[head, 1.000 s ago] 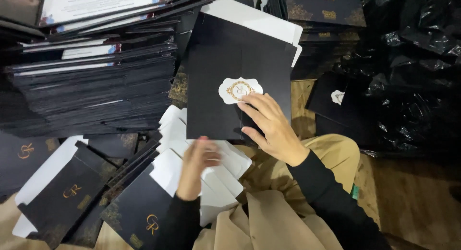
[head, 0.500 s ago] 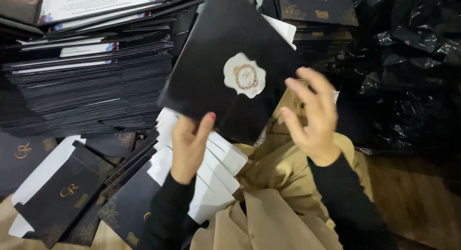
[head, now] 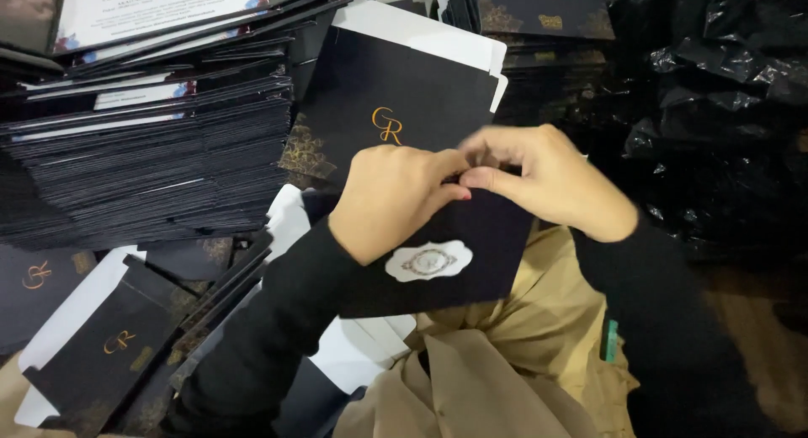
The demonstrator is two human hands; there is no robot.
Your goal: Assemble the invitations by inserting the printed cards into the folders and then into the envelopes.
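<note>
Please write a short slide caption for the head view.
Both hands, left hand and right hand, pinch a black envelope beside stacked black cards.

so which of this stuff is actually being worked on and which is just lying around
In hand:
- black envelope with white seal sticker, pinched at its top edge by left hand and right hand

Lying about:
- tall stack of black cards
- black envelope with gold monogram
- black plastic bags
</note>
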